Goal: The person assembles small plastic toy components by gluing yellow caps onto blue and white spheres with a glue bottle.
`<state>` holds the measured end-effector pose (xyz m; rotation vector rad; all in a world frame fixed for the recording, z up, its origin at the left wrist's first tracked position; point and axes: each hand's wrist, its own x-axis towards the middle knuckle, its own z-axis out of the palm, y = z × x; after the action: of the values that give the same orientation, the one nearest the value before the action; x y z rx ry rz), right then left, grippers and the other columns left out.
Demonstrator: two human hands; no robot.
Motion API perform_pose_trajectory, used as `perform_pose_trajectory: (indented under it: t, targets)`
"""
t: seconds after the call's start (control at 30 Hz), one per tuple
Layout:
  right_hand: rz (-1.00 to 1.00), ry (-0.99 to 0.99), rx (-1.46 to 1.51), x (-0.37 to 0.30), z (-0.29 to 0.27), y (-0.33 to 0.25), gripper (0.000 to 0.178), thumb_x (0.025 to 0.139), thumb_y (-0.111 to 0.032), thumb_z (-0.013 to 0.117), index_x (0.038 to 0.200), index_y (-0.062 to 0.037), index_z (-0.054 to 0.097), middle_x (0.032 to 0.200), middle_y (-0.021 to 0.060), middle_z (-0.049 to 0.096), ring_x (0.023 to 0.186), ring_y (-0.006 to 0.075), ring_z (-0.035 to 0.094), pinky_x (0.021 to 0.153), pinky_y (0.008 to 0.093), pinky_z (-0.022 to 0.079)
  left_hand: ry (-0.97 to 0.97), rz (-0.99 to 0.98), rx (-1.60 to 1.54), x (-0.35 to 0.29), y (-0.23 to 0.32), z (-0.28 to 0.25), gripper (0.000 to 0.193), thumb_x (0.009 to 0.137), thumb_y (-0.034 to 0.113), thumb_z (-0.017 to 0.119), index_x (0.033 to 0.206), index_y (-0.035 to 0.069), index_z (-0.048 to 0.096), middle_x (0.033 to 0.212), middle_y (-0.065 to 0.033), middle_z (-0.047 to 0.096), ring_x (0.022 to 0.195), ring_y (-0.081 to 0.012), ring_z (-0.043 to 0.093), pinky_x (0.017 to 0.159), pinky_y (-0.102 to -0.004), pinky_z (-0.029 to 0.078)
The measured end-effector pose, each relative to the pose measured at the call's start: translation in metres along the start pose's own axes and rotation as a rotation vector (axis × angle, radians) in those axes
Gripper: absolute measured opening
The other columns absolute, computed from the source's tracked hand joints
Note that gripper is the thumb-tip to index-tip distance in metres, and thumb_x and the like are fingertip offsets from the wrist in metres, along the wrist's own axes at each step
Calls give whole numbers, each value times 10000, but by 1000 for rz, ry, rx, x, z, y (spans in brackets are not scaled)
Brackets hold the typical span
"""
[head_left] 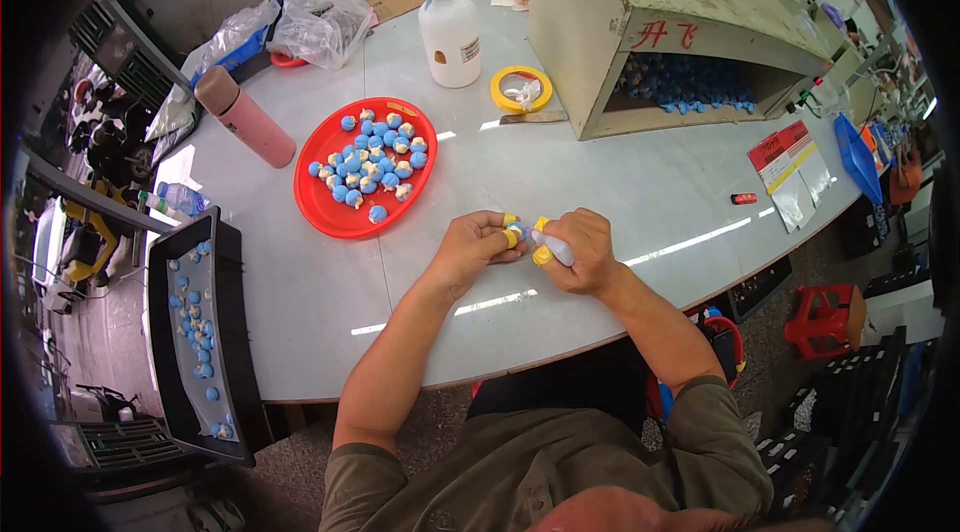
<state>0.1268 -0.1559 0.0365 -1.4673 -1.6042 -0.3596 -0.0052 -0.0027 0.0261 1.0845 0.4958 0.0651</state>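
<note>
My left hand (468, 250) pinches a small blue-and-cream ball-shaped piece (516, 231) between thumb and fingers. Closed around a small whitish squeeze bottle (556, 248) is my right hand (588, 250), and the bottle's tip meets or nearly meets the piece. Yellow wraps cover several fingertips on both hands. Beyond my left hand stands a round red tray (345, 223), holding many similar blue-and-cream pieces (375, 162). The face of the held piece is partly hidden by my fingers.
A black bin (245, 332) with more pieces sits at the left edge. Around the table stand a pink flask (245, 119), a white bottle (450, 37), yellow tape (521, 72) and a metal box (600, 42) with blue pieces inside. A small red item (743, 199) lies right.
</note>
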Motion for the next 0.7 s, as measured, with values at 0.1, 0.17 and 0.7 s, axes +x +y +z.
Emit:
perform_pose_trajectory:
  t: [0.1, 0.17, 0.7]
  targets:
    - [4, 0, 1, 0, 0, 0, 223, 686, -96, 713, 869, -29, 604, 712, 72, 620, 551, 240, 578, 496, 327, 408, 2, -8, 6, 0, 0, 1, 253, 889, 31, 588, 1122, -65, 561, 1028, -118, 645, 937, -189, 670, 789, -240, 553]
    - [4, -2, -1, 0, 1, 0, 225, 686, -95, 713, 871, -28, 604, 714, 72, 621, 553, 241, 579, 496, 328, 409, 6, -11, 10, 0, 0, 0, 250, 890, 33, 594, 1119, -62, 562, 1031, -116, 644, 938, -187, 670, 788, -238, 553]
    - [38, 13, 54, 0, 5, 1, 198, 692, -95, 704, 852, -31, 606, 705, 86, 630, 530, 250, 560, 500, 332, 414, -14, -12, -2, 0, 0, -1, 265, 891, 39, 607, 1129, -64, 554, 1020, -109, 646, 927, -176, 668, 781, -237, 554]
